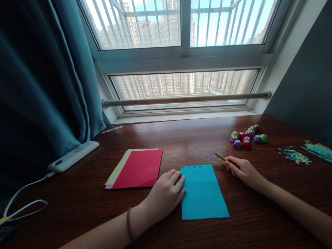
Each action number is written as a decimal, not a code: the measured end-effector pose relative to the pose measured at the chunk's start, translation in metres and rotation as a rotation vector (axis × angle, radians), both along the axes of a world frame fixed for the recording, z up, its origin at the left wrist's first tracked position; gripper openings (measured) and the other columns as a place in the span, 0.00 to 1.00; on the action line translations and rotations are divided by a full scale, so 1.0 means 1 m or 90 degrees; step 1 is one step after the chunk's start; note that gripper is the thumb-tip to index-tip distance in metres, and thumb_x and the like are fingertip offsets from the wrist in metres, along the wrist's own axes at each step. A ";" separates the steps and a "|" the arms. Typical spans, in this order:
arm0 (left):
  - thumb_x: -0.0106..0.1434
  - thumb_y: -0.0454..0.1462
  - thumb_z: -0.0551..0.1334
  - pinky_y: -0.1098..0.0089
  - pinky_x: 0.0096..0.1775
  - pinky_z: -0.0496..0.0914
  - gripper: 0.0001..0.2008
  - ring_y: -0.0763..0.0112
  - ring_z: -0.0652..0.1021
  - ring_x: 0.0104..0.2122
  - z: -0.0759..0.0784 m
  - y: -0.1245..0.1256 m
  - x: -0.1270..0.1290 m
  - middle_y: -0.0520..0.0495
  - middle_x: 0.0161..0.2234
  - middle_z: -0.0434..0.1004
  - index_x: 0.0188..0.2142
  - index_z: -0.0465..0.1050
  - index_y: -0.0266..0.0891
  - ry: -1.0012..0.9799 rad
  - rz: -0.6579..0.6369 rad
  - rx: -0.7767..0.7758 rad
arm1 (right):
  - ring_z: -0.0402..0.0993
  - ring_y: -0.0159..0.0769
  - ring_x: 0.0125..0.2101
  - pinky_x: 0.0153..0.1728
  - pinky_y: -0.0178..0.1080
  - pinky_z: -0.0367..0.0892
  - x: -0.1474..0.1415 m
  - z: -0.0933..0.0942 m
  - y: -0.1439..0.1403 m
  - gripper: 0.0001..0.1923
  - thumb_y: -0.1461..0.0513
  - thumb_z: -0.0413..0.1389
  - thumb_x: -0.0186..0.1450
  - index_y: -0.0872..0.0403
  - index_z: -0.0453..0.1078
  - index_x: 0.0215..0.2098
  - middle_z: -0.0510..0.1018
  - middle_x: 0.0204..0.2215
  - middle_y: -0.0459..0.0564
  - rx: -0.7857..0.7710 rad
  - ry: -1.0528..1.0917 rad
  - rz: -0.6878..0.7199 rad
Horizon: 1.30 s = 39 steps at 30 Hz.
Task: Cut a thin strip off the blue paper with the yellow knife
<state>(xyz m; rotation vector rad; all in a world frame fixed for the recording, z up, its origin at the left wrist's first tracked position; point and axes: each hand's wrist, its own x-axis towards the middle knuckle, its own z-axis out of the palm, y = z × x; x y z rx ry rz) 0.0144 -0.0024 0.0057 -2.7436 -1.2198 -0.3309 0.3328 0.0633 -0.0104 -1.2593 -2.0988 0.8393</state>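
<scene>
A sheet of blue paper [201, 193] lies flat on the brown table, with a row of several small punched holes along its far edge. My left hand [168, 190] rests palm down at the paper's left edge, fingers stretched out and fingertips on the sheet. To the right of the sheet, my right hand [242, 169] is closed around what looks like a yellow-handled utility knife [220, 158]. Its narrow blade points away to the left, apart from the paper; most of the handle is hidden in my fingers.
Left of my left hand lies a stack of red and pale green paper [138, 169]. Several colourful toy figures with eyes [246, 138] cluster at the back right. Paper bits [295, 155] and cut strips [319, 150] lie farther right. A white corded device [75, 155] is by the curtain.
</scene>
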 end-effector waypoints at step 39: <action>0.66 0.38 0.55 0.54 0.48 0.67 0.17 0.53 0.67 0.47 0.000 -0.002 -0.001 0.36 0.48 0.66 0.52 0.65 0.31 0.002 -0.004 -0.002 | 0.64 0.30 0.24 0.27 0.34 0.59 0.000 0.001 -0.001 0.14 0.54 0.44 0.70 0.54 0.65 0.40 0.68 0.25 0.44 0.007 -0.013 0.005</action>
